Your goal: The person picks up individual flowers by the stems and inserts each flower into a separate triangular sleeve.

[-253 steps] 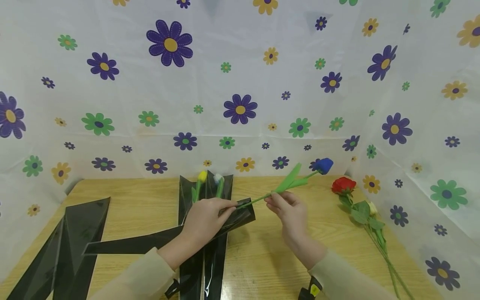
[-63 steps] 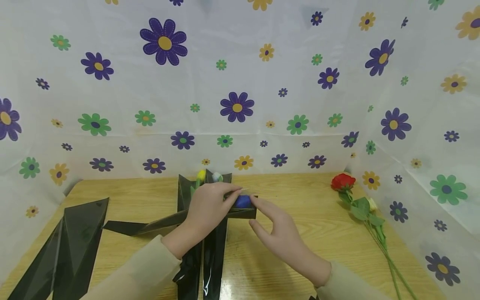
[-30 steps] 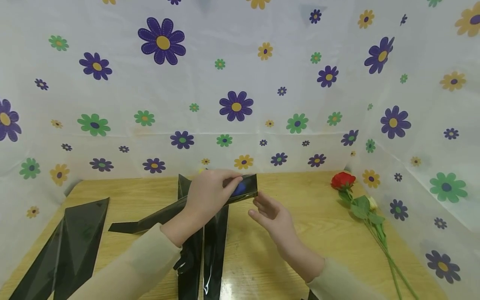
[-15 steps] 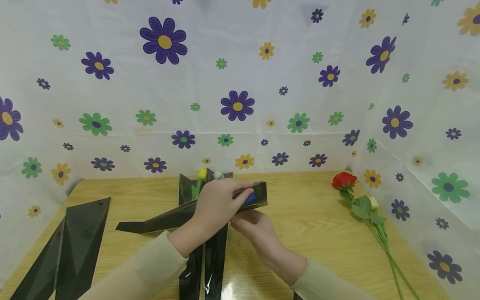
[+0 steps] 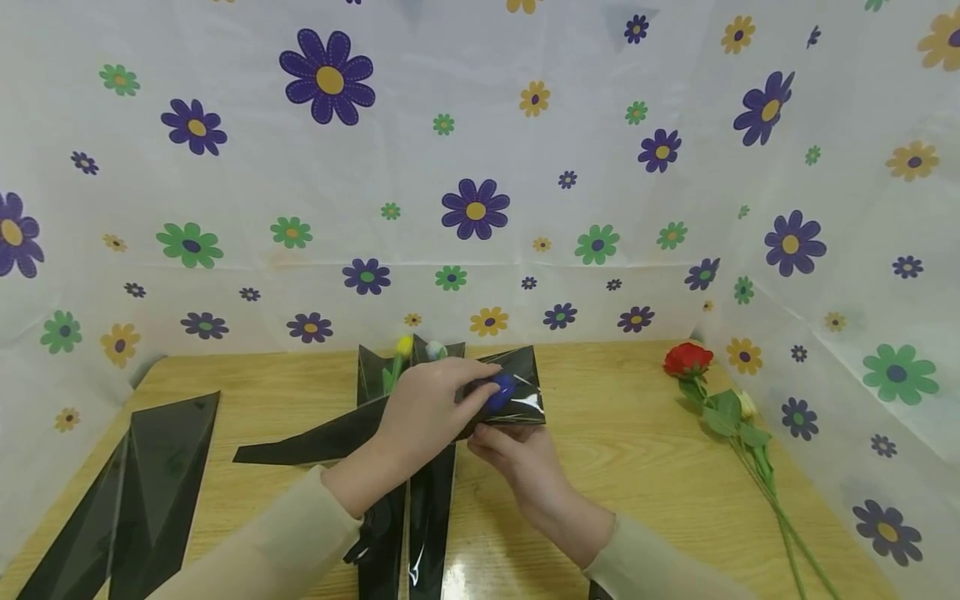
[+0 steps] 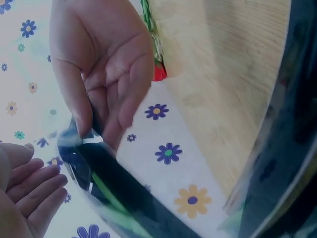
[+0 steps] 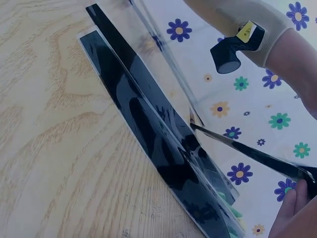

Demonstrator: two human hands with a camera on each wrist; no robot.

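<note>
A black flower sleeve is held above the table, its wide mouth to the right. In that mouth shows the head of a blue artificial tulip. My left hand grips the sleeve from above, thumb and fingertips close round the upper rim beside the bloom. Under the mouth, my right hand holds the lower edge between thumb and fingers. The left wrist view shows this right hand on the sleeve and green leaf inside the film. Left fingers hide much of the sleeve's middle.
Two more black sleeves lie side by side below, with a yellow tulip and a pale flower in them. Flat black sleeves lie at left. At right lie a red rose and a white-budded flower.
The blue tulip, earlier held outside, has gone into the sleeve. My right hand has moved from beside the mouth to underneath it. The mouth now spreads wider.
</note>
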